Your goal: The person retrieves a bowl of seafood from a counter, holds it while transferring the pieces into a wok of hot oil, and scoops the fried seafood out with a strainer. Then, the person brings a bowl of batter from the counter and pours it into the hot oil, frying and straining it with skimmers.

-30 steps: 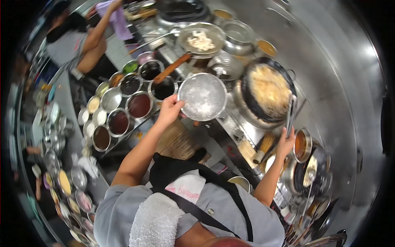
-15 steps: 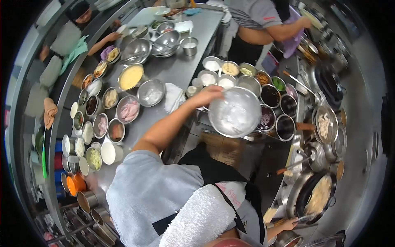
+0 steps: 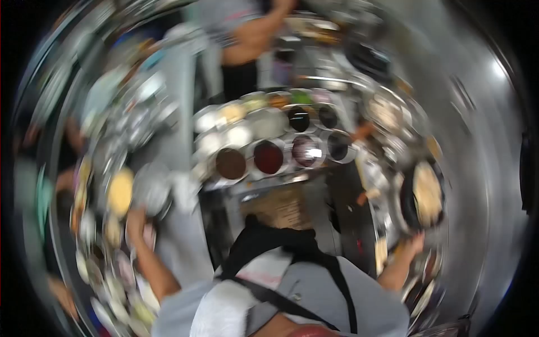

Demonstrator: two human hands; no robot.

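Observation:
My left hand (image 3: 136, 222) is at the near rim of a shiny metal bowl (image 3: 151, 188) over the left table, its fingers smeared by motion but closed at the rim. Beside that bowl stands a bowl of yellow liquid (image 3: 120, 192). On the right, my right hand (image 3: 414, 242) is closed close to the near edge of a black pan (image 3: 409, 196). A pale, flat food (image 3: 428, 194) lies in the pan. What the right hand grips is too blurred to make out.
Ahead stand several metal containers of seasonings, among them a dark red sauce (image 3: 268, 157) and a brown sauce (image 3: 231, 163). Several food bowls line the left table. A cardboard box (image 3: 275, 208) sits low ahead. Another person's arm (image 3: 252, 36) reaches over the far right counter.
My left hand has moved from over the seasoning containers to the left table with the metal bowl. The whole view has turned right and blurred. My right hand remains by the black pan.

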